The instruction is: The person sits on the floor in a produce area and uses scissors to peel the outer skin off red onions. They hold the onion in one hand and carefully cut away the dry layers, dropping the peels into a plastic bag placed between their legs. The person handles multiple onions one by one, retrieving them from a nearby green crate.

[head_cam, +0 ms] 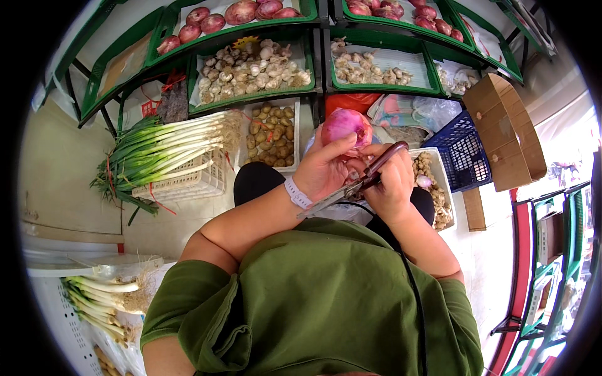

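Observation:
In front of my chest, my left hand grips a large red onion from below and the side, with the thumb laid over its front. The onion's skin is glossy pink-purple. My right hand holds a bladed cutting tool by its dark red-brown handle. Its metal blade points down and left, passing near my left wrist. My right fingertips are close to the onion's lower right side; whether they touch it I cannot tell. Both palms hide part of what lies between them.
Green trays of red onions and garlic bulbs line the rack ahead. Left are leeks on a white crate, and potatoes. Right stand a ginger box, a blue basket and a cardboard box.

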### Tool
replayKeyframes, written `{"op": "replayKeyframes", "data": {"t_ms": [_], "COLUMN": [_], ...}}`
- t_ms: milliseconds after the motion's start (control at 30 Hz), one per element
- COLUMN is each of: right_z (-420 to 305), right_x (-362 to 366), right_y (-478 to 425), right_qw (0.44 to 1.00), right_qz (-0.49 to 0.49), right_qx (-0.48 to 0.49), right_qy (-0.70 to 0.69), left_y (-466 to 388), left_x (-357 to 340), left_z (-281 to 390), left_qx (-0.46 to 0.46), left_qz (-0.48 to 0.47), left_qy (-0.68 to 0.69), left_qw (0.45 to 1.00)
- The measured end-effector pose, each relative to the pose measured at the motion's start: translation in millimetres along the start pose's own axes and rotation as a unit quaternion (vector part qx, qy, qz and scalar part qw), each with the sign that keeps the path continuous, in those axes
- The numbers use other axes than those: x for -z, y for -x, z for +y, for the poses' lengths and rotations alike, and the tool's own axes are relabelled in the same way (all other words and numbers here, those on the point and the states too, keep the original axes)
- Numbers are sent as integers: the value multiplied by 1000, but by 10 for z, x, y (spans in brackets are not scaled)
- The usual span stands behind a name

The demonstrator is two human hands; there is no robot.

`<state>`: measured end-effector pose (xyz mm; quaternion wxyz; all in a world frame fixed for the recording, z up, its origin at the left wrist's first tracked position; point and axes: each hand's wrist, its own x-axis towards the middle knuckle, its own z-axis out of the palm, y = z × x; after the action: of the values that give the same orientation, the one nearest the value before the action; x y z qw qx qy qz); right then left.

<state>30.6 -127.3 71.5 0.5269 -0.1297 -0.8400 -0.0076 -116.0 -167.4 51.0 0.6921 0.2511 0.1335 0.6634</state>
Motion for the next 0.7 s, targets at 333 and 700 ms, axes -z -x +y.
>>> {"op": "replayKeyframes", "data": {"t_ms": [333,700], "right_z": [76,327], "right_x": [56,181], "right_y": [23,243], "right_qw": [998,939], "right_qz": [-51,-81], "right_qx": [22,-324], "right_qy": [-31,-85], "left_y": [-22,-48], "left_x": [153,235], "left_z": [11,381], "left_qx": [38,22], "left_qz": [76,118], "left_qy": [7,-1], "left_qw": [996,993]}}
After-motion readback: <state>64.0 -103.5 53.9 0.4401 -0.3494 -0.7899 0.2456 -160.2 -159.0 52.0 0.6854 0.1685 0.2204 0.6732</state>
